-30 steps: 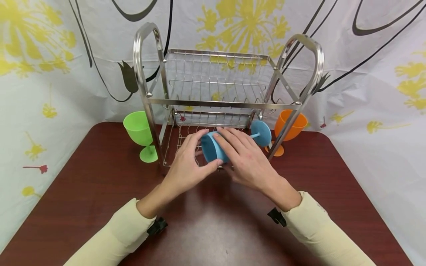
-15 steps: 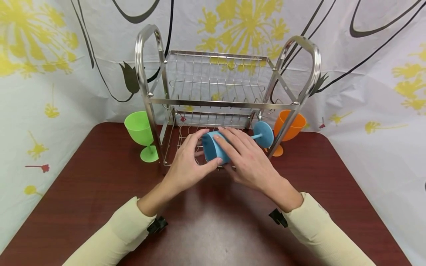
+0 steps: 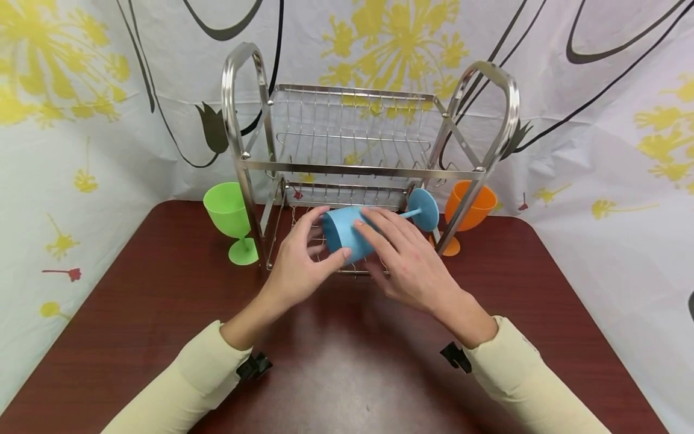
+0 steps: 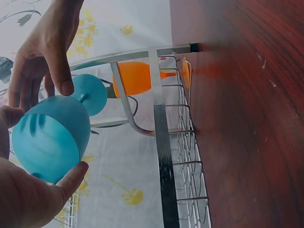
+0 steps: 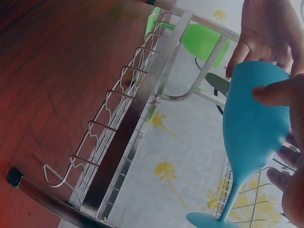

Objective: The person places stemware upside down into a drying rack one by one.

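Note:
A blue plastic goblet [image 3: 352, 229] is held on its side in front of the rack's lower tier, its mouth facing left and its round foot to the right. My left hand [image 3: 293, 265] holds it at the rim, thumb on the near side and fingers behind. Over the bowl lies my right hand [image 3: 414, 262], gripping it between thumb and fingers. The left wrist view looks into the hollow of the blue goblet [image 4: 47, 142]. From the right wrist, the bowl, thin stem and foot of the goblet [image 5: 254, 114] all show.
A two-tier metal dish rack [image 3: 363, 169] stands at the back of the dark red table [image 3: 135, 337]. Left of it is an upright green goblet [image 3: 226, 211], and an orange goblet [image 3: 472, 205] stands at its right. A flower-printed sheet [image 3: 596, 120] hangs behind.
The blue goblet has turned so that more of its bowl's side shows, and its foot has risen slightly. My left hand has shifted a little left with the rim.

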A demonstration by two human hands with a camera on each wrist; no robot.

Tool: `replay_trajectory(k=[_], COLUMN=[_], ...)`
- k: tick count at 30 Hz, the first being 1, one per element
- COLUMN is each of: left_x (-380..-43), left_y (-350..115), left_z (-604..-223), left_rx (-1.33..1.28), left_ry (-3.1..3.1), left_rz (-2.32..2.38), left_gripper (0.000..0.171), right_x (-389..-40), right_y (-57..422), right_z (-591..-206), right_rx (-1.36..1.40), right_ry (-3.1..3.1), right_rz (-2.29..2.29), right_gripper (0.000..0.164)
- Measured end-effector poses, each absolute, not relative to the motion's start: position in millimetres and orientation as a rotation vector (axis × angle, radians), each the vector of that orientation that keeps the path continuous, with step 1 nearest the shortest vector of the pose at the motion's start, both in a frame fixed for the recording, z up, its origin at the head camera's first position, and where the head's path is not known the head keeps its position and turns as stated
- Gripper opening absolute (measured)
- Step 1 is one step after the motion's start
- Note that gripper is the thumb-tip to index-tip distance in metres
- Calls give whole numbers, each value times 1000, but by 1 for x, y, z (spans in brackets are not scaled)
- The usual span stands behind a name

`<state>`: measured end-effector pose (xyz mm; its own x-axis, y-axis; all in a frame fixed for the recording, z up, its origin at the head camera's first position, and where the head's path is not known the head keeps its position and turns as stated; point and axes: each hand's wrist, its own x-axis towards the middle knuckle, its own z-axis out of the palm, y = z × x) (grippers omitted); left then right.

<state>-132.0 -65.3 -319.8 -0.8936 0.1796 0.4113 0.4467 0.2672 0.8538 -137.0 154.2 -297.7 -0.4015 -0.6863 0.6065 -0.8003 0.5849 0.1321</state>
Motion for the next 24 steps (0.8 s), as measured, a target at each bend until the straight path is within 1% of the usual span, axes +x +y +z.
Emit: replay_trajectory(k=[5,9,18,24], left_x=[-135,-137,-140,-140], left_y=[-67,-67,-67,-65], left_z=[-322,-323,-325,-327], left_rx=[-524,-466,-365,-348], left_ry=[-2286,-2267,-2195,-2155], left_rz=[-1827,-1918,-2111,-2176], left_gripper=[72,71,67,66], right_x=[-136,-135,-133,-132], right_y=[156,158,156,153], right_z=[-299,-302,-308,-309], right_rx=[1129,1038,659,429], right_ry=[-2190,-2186,-2197,-2254], right_rz=[336,488,923,1260], right_gripper=[74,63,52,52])
